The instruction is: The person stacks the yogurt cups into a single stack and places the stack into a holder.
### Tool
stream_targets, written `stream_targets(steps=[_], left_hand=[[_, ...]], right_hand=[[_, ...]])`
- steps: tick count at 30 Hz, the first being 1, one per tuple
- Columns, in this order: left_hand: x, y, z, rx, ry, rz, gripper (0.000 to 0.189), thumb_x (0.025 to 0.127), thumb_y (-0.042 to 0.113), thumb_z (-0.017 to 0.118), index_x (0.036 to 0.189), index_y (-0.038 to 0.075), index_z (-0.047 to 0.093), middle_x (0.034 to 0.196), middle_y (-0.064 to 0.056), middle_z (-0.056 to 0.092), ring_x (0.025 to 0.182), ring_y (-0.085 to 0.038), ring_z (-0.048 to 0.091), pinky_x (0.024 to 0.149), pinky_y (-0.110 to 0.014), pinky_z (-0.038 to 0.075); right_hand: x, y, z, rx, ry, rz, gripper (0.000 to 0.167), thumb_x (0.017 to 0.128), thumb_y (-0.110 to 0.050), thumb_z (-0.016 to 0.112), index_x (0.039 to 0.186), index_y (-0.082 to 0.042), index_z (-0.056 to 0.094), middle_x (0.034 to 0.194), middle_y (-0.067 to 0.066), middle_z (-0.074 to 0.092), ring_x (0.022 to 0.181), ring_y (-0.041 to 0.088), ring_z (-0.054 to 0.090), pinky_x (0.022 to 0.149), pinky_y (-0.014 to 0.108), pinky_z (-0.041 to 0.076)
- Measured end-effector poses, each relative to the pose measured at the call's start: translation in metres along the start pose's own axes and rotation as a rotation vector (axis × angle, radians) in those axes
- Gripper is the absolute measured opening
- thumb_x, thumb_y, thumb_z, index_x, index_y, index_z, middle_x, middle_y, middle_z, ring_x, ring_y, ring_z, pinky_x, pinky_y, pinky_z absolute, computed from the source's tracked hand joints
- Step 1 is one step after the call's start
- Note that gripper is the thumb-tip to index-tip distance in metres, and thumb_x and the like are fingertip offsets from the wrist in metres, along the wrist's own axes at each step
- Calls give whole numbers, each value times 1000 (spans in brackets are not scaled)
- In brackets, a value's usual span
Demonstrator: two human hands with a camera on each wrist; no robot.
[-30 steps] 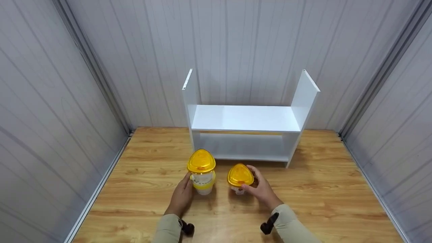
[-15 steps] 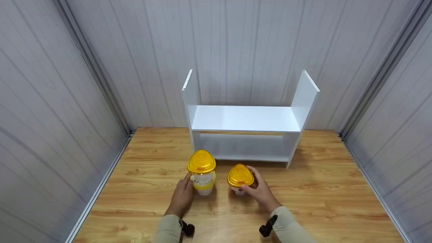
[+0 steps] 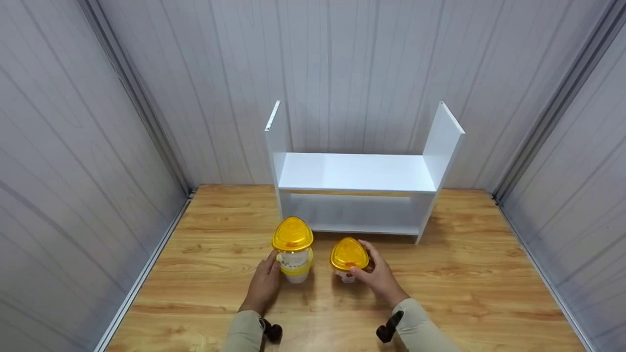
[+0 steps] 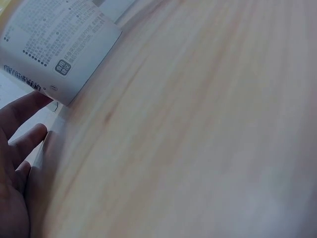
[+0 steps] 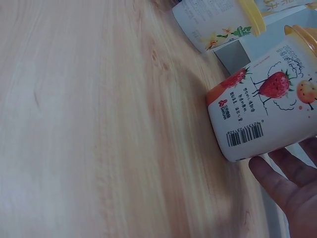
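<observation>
Two yogurt cups stand stacked on the tabletop, left of centre in the head view. The upper cup has an amber lid (image 3: 292, 234), and a yellow rim shows below on the lower cup (image 3: 296, 276). My left hand (image 3: 264, 281) holds the stack from its left side, fingers partly hidden behind it. To the right, a single yogurt cup (image 5: 267, 99) with strawberry pictures stands under its amber lid (image 3: 349, 254). My right hand (image 3: 380, 276) grips this cup from the right, thumb on the near side and fingers behind. A gap separates the single cup from the stack.
A white two-level shelf (image 3: 357, 172) with tall side panels stands just behind the cups. Wood-grain tabletop (image 3: 205, 234) extends to both sides. Pale panelled walls (image 3: 362, 73) enclose the back, left and right.
</observation>
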State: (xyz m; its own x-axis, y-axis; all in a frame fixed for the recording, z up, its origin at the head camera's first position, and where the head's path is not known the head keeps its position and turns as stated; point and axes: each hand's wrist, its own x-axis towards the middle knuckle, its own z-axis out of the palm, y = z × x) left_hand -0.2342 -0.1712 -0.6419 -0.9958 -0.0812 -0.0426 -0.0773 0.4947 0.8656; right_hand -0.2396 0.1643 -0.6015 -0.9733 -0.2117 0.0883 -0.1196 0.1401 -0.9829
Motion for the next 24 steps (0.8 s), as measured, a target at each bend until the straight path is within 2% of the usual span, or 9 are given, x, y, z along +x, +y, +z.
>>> stream_targets(steps=[9, 14, 20, 24], left_hand=[[0, 0, 1, 4, 9, 72, 53, 110, 43, 34, 160, 25, 34, 159, -11, 40, 151, -39, 23, 123, -58, 13], [0, 0, 1, 2, 12, 129, 51, 111, 38, 34, 159, 20, 36, 157, -10, 43, 149, -36, 30, 125, -53, 11], [1, -1, 1, 7, 10, 82, 53, 110, 44, 33, 160, 25, 34, 159, -9, 40, 151, -38, 24, 123, -57, 13], [1, -1, 1, 8, 13, 87, 51, 111, 41, 34, 160, 26, 34, 159, -11, 40, 150, -38, 26, 123, -57, 14]], right_hand=[[2, -3, -1, -26, -4, -50, 78, 89, -19, 80, 155, -15, 38, 150, 14, 47, 131, 31, 52, 105, 37, 48], [3, -7, -3, -31, -10, -56, 79, 89, -20, 80, 156, -16, 37, 152, 12, 46, 133, 31, 50, 106, 39, 47], [5, -11, -5, -21, -16, -32, 78, 89, -21, 80, 155, -21, 38, 152, 12, 45, 132, 32, 51, 106, 42, 48], [5, -14, -5, -6, -20, -26, 79, 89, -22, 81, 155, -23, 38, 151, 11, 46, 130, 31, 52, 103, 39, 50]])
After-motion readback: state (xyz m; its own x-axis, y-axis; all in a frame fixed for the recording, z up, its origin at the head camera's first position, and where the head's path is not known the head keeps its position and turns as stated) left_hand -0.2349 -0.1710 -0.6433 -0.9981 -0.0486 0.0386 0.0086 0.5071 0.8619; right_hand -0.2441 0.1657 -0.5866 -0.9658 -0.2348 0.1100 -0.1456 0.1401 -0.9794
